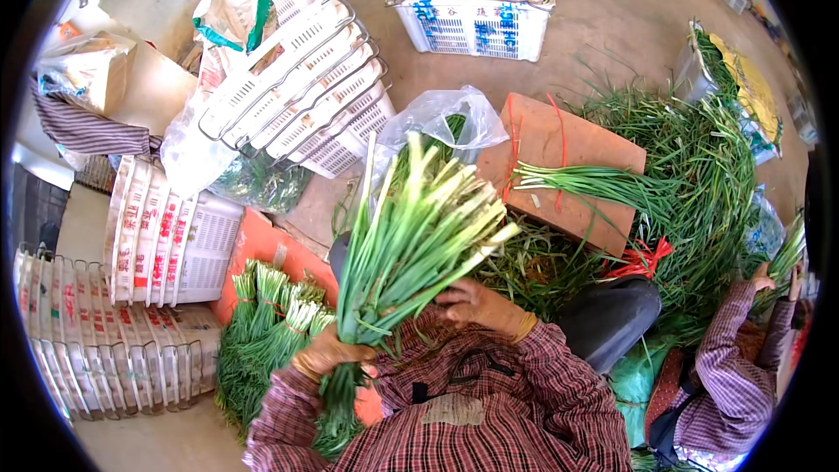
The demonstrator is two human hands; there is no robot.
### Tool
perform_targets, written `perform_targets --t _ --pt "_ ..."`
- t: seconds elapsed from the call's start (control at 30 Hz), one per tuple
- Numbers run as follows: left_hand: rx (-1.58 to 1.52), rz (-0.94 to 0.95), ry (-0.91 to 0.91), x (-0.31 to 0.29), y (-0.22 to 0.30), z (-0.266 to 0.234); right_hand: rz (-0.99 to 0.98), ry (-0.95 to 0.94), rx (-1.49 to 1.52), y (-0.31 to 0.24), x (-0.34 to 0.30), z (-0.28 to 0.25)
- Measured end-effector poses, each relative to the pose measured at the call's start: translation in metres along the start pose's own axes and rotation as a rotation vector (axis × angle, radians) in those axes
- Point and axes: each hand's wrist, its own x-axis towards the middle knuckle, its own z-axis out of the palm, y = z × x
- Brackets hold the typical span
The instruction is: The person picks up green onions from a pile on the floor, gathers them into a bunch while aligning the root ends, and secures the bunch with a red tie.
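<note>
Green bunch (411, 253) held up before the chest, pale ends fanned upward, leaves trailing below. Left hand (335, 351) wrapped round its lower part. Right hand (486, 308) just beside it, fingers bent; cannot tell whether they grip anything. Tied bundles (249, 350) at left, by orange sheet (249, 240). Ahead, right: brown block (599, 144) bearing stalks (568, 180); loose heap (712, 157) beyond.
</note>
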Motion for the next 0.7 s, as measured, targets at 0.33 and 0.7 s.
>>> perform_targets --t 0.33,0.7 --pt "-0.225 -0.040 -0.130 0.023 -0.096 0.025 -0.469 0.804 0.153 -0.033 -0.036 -0.027" --pt "-0.267 -0.017 -0.184 0.022 -0.120 0.013 -0.037 0.694 -1.834 -0.119 -0.019 0.023"
